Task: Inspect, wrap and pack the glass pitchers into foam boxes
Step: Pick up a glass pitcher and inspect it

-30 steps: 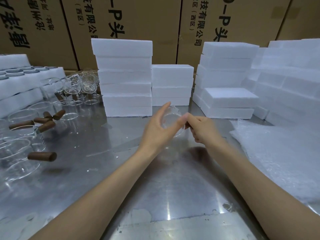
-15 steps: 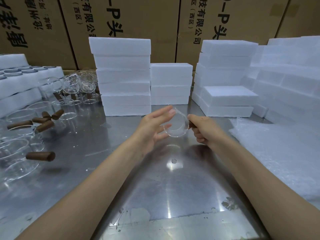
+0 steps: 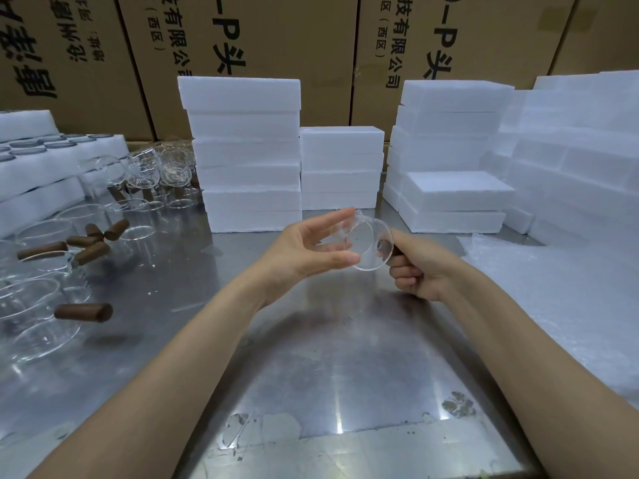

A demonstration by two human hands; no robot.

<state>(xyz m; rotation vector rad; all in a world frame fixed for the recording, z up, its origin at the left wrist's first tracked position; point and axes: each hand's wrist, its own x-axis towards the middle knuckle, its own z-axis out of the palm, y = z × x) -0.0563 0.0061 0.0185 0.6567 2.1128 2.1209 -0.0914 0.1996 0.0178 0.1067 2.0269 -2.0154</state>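
A clear glass pitcher (image 3: 368, 244) is held on its side above the steel table (image 3: 332, 357), its round base facing me. My right hand (image 3: 420, 267) grips its dark wooden handle, which is mostly hidden in the fist. My left hand (image 3: 311, 248) cups the glass body from the left with straight fingers touching it. Stacks of white foam boxes (image 3: 242, 153) stand behind the hands.
Several more glass pitchers with brown wooden handles (image 3: 83, 311) crowd the table's left side. Foam trays with round holes (image 3: 52, 157) lie at far left. Bubble wrap sheets (image 3: 560, 305) cover the right side. More foam boxes (image 3: 453, 146) and cardboard cartons (image 3: 276, 46) line the back.
The pitcher has turned in my hands so its base now faces me. My left hand has opened from a wrap round the glass to a loose cup.
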